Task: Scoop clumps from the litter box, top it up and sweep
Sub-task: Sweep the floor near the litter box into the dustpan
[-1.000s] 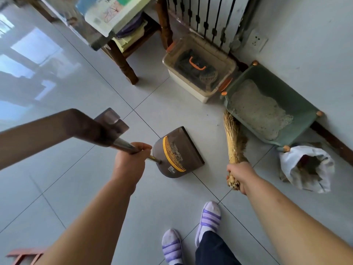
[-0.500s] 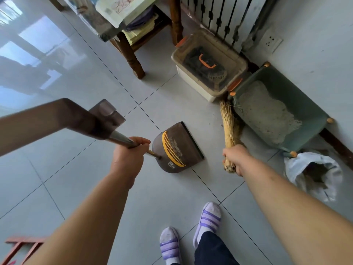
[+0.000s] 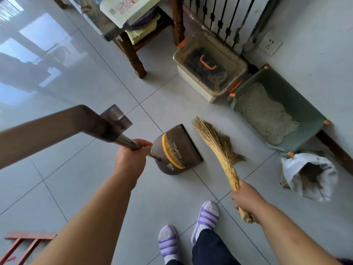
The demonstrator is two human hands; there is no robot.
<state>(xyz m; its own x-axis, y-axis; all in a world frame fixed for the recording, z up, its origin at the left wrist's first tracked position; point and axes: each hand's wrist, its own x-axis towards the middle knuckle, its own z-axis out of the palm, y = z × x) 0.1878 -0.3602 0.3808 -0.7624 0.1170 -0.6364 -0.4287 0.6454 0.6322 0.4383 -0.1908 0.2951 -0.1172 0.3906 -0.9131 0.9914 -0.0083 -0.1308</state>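
dustpan [image 3: 176,150] left of broom [image 3: 219,146] (bag [image 3: 309,175] farther right), litter box [image 3: 298,109] behind.

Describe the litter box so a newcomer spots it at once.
Start at the white radiator. On the floor by it two containers sit side by side; the litter box is the right one. It is green, lidless, holding pale litter, unlike the clear lidded bin with orange latches.

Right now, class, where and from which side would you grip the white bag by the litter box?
Probably the rim of the white bag, from above on its near side: the mouth gapes open; the litter box crowds the far side.
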